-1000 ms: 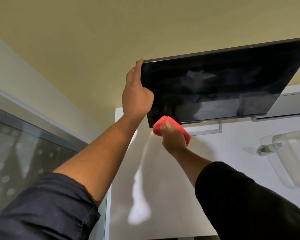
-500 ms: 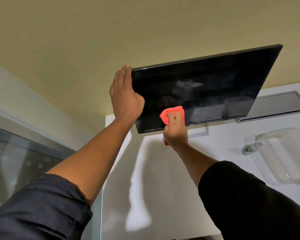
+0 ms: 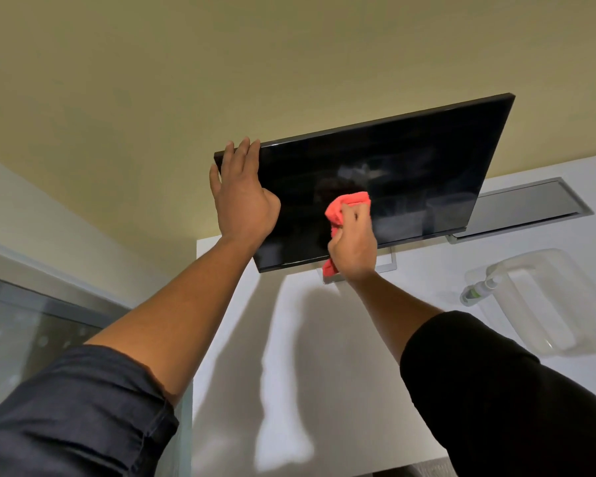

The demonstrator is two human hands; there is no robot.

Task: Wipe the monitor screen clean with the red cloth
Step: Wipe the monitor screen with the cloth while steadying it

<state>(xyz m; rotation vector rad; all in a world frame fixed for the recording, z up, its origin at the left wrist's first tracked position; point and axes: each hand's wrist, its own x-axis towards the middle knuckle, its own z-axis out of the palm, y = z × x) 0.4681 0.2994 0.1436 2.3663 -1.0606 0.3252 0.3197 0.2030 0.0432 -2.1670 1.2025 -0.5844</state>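
A black monitor [image 3: 410, 173] with a dark, switched-off screen stands on a white desk [image 3: 324, 356]. My left hand [image 3: 241, 197] lies against its left edge, the fingers straight and reaching to the top corner. My right hand [image 3: 353, 242] grips a crumpled red cloth [image 3: 344, 206] and presses it against the lower left part of the screen. A tail of the cloth hangs below my right palm. The monitor's silver stand shows just under that hand.
A clear plastic container [image 3: 547, 304] sits on the desk at right, with a small green-and-white bottle [image 3: 475, 290] at its left side. A grey cable flap [image 3: 530, 208] lies behind the monitor. A glass partition [image 3: 31, 332] borders the desk's left side.
My right hand has carried the red cloth up from the monitor's bottom edge onto the screen and a little rightward. My left hand has stayed on the left edge.
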